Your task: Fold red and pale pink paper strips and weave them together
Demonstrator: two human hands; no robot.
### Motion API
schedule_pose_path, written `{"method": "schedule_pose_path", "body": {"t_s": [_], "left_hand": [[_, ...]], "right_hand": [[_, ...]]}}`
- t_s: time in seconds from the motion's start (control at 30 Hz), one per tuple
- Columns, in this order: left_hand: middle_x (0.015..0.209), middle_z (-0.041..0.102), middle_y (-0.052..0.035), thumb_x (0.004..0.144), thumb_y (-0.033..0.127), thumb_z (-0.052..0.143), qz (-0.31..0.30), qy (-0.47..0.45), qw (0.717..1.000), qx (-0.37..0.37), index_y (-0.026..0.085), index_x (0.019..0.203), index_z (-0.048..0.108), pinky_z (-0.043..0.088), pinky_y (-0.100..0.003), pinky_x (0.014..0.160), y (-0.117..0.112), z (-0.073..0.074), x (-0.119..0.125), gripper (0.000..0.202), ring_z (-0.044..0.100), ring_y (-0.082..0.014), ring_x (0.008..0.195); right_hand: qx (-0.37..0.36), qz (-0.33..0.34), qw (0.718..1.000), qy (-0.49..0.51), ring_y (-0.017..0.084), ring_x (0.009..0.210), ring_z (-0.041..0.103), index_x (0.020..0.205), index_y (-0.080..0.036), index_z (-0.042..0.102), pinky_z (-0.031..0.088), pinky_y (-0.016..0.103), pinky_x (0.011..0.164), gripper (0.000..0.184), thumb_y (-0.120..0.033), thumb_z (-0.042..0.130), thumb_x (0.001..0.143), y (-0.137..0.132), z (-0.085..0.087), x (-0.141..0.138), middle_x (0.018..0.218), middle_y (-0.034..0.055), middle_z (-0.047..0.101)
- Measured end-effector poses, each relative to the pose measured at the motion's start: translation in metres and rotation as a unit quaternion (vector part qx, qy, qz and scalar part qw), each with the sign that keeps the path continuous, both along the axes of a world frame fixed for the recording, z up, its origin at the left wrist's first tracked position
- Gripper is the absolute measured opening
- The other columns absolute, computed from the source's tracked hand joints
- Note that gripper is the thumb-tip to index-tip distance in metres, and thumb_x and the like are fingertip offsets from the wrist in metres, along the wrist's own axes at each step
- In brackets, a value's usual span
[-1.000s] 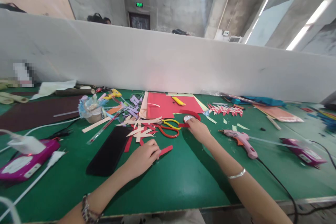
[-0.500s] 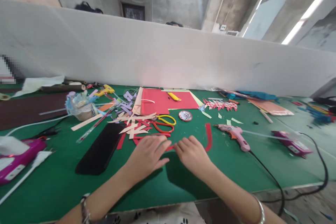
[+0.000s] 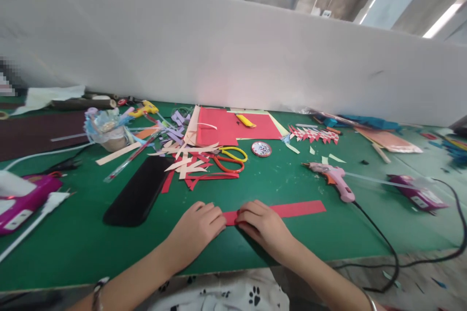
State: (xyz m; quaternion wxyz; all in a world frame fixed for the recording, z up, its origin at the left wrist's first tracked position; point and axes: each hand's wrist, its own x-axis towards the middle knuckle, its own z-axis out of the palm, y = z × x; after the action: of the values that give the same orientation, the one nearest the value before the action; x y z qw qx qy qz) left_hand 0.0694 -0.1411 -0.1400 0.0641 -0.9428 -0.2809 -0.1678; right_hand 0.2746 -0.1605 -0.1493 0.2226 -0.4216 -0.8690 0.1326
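Observation:
A red paper strip (image 3: 301,209) lies almost flat along the table near me, its free end reaching out to the right. My left hand (image 3: 200,227) is closed on the strip's left end, and the fingertips hide that end. Close beside it, my right hand (image 3: 265,227) pinches the strip with curled fingers. A short bit of red shows between the two hands. Beyond them are loose red and peach paper strips (image 3: 182,165) and scissors with yellow and orange handles (image 3: 233,160).
A black phone-like slab (image 3: 140,192) lies to the left. On the right is a pink glue gun (image 3: 335,180) with a trailing cord. Red sheets (image 3: 215,129) with a yellow cutter (image 3: 246,120), a round tin (image 3: 261,149) and a woven red-white strip (image 3: 314,133) lie farther back.
Both hands have come down and nearer to me with the red strip. Its right part, curled up before, now lies out straight. The view has tilted downward.

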Motion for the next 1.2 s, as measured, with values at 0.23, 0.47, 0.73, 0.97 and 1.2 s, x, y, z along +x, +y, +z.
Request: {"method": "schedule_pose_path", "body": {"t_s": [0.23,0.47,0.73,0.97,1.2], "left_hand": [[0.067,0.055,0.0002,0.092,0.023,0.033,0.062,-0.03,0.995,-0.066,0.016,0.07,0.057,0.037,-0.023,0.059,0.001,-0.004,0.002,0.033,0.05,-0.0116,0.064],[0.066,0.057,0.0003,0.091,0.026,0.037,0.113,-0.067,0.989,-0.072,0.017,0.07,0.058,0.037,-0.022,0.055,-0.001,-0.006,0.0,0.031,0.053,-0.0111,0.064],[0.063,0.057,0.0011,0.089,0.028,0.042,0.144,-0.086,0.981,-0.1,0.017,0.066,0.057,0.034,-0.021,0.053,0.002,-0.007,0.002,0.029,0.053,-0.0107,0.063],[0.061,0.058,0.0026,0.086,0.03,0.047,0.17,-0.07,0.976,-0.115,0.018,0.064,0.056,0.03,-0.022,0.05,0.005,-0.008,0.003,0.027,0.053,-0.0104,0.059],[0.055,0.056,0.0028,0.086,0.03,0.046,0.193,-0.048,0.976,-0.094,0.019,0.061,0.056,0.025,-0.022,0.045,0.004,-0.009,0.004,0.029,0.051,-0.0099,0.054]], "right_hand": [[-0.025,-0.006,1.0,-0.008,0.014,0.079,0.051,0.085,-0.02,0.061,0.043,0.025,0.069,0.011,-0.025,0.051,0.084,0.007,0.002,-0.001,0.084,0.0025,0.06],[-0.026,-0.025,0.999,-0.028,0.012,0.073,0.055,0.079,-0.018,0.062,0.042,0.023,0.065,0.02,-0.023,0.045,0.088,0.013,0.005,-0.003,0.077,0.0026,0.061],[0.093,-0.05,0.989,-0.1,0.012,0.063,0.05,0.071,-0.018,0.061,0.033,0.028,0.072,0.021,-0.025,0.049,0.086,0.018,0.0,-0.006,0.065,-0.0011,0.057],[0.085,-0.069,0.99,-0.094,0.012,0.063,0.049,0.066,-0.018,0.057,0.028,0.028,0.075,0.022,-0.028,0.051,0.085,0.02,-0.003,-0.004,0.065,-0.0021,0.058],[0.064,-0.072,0.99,-0.107,0.012,0.062,0.048,0.066,-0.018,0.057,0.029,0.029,0.075,0.022,-0.027,0.05,0.085,0.022,-0.001,-0.004,0.064,-0.0025,0.057]]}}
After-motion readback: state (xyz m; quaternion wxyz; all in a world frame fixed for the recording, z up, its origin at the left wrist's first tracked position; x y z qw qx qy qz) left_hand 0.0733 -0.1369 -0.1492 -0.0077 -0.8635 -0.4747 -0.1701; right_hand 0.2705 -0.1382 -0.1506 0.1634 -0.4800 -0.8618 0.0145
